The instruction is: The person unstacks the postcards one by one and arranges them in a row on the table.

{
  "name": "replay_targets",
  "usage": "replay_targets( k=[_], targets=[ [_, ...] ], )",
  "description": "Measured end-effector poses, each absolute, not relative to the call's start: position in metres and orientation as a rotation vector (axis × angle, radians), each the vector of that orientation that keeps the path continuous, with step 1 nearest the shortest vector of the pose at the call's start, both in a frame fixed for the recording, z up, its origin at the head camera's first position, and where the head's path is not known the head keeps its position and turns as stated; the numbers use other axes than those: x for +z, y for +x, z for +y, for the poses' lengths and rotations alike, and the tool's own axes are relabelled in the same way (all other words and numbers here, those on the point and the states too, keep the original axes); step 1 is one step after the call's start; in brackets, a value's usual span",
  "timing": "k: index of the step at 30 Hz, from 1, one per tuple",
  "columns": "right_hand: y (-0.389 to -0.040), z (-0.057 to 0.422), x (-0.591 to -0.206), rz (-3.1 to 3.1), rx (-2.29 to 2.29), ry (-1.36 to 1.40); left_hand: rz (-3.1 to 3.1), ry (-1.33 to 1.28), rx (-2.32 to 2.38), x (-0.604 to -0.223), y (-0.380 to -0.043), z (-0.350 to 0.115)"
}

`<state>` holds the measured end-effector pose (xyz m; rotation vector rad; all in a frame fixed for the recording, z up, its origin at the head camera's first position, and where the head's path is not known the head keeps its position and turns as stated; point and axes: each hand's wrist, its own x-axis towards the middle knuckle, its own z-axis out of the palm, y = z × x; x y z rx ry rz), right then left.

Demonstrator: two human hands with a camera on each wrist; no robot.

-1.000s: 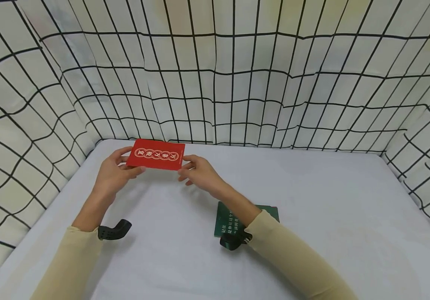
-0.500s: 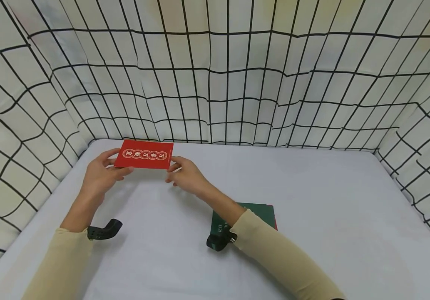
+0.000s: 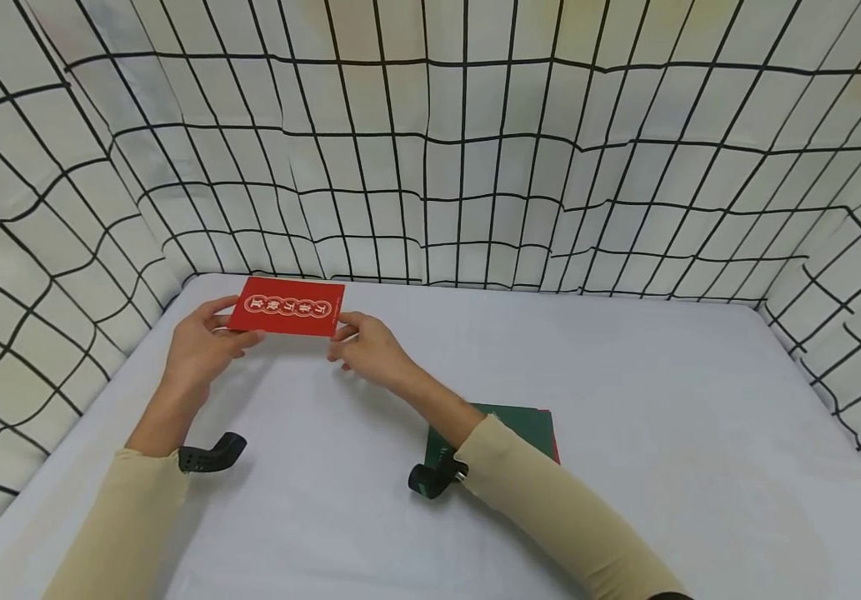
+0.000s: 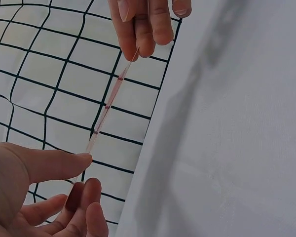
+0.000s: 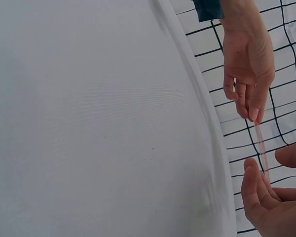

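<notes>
A flat red envelope (image 3: 287, 307), printed with a row of white-ringed characters, is held up near the table's far left in the head view. My left hand (image 3: 201, 346) pinches its left end between thumb and fingers. At the opposite end, my right hand (image 3: 373, 350) holds the lower right corner with its fingertips. From the left wrist, the envelope (image 4: 108, 106) appears nearly edge-on, stretched between both hands. The right wrist view also catches it as a thin pinkish strip (image 5: 261, 145). A shadow falls on the cloth below.
A dark green card or envelope (image 3: 523, 425) with a red edge showing lies on the white-covered table (image 3: 663, 400), partly hidden under my right forearm. Black grid netting (image 3: 468, 167) over pale cloth encloses the back and sides. Black bands (image 3: 212, 454) sit on both wrists.
Both hands and the red envelope have shifted slightly left over the last second, with almost no movement in the latest half second. The right forearm covers more of the green item's lettering.
</notes>
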<state>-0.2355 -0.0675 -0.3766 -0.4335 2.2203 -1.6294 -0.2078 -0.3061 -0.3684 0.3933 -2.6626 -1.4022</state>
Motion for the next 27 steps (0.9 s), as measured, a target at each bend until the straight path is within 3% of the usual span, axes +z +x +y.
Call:
replay_targets(
  k=[27],
  targets=[
    [-0.238, -0.093, -0.376, 2.129, -1.705, -0.461, -2.694, 0.594, -1.299, -0.373, -0.211, -0.326]
  ],
)
